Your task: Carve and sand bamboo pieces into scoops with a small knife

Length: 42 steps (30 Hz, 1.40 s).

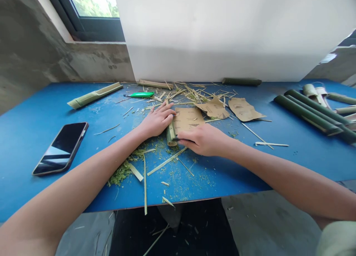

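A short bamboo piece (pixel 171 134) lies on the blue table, its cut end toward me. My left hand (pixel 159 119) rests over its far part, fingers pressed around it and the thumb near a brown paper sheet. My right hand (pixel 200 139) is closed at the near end of the bamboo, gripping a small dark object that is mostly hidden. The brown printed sheet (pixel 189 119) lies flat just right of the bamboo. Two more curled brown sheets, one in the middle (pixel 213 108) and one to the right (pixel 244 109), lie behind my right hand.
On the blue table (pixel 111 189) are a phone (pixel 61 148), a green cutter (pixel 141 95), a split bamboo piece (pixel 96 95), green shavings (pixel 120 173) and scattered strips. Dark green bamboo lengths (pixel 308 113) lie right. A white board (pixel 222 33) stands behind.
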### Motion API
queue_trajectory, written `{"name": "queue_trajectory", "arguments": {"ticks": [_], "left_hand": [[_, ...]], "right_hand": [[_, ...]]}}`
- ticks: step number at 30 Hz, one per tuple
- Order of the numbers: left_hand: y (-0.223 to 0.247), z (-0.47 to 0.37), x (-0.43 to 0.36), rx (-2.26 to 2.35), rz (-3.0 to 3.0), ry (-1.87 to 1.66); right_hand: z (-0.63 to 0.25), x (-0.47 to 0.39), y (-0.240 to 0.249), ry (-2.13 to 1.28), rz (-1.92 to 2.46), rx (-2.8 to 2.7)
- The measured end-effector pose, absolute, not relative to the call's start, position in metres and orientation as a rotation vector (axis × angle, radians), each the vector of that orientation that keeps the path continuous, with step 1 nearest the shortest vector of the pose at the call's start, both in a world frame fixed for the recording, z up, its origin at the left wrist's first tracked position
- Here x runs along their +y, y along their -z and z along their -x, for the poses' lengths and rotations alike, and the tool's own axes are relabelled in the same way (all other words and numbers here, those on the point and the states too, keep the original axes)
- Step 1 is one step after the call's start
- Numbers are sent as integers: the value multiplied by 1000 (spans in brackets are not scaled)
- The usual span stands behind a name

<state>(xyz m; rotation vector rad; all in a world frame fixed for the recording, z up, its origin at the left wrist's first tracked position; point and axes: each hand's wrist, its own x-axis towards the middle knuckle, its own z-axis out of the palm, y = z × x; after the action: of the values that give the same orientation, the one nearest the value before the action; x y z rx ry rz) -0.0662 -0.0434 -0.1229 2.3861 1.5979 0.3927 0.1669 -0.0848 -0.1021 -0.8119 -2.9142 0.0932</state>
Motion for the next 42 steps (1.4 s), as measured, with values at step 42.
{"name": "queue_trajectory", "arguments": {"ticks": [42], "left_hand": [[126,66,-43,1590,-2389,-401]], "right_hand": [[-165,-85,102,-110,774,-2902]]}}
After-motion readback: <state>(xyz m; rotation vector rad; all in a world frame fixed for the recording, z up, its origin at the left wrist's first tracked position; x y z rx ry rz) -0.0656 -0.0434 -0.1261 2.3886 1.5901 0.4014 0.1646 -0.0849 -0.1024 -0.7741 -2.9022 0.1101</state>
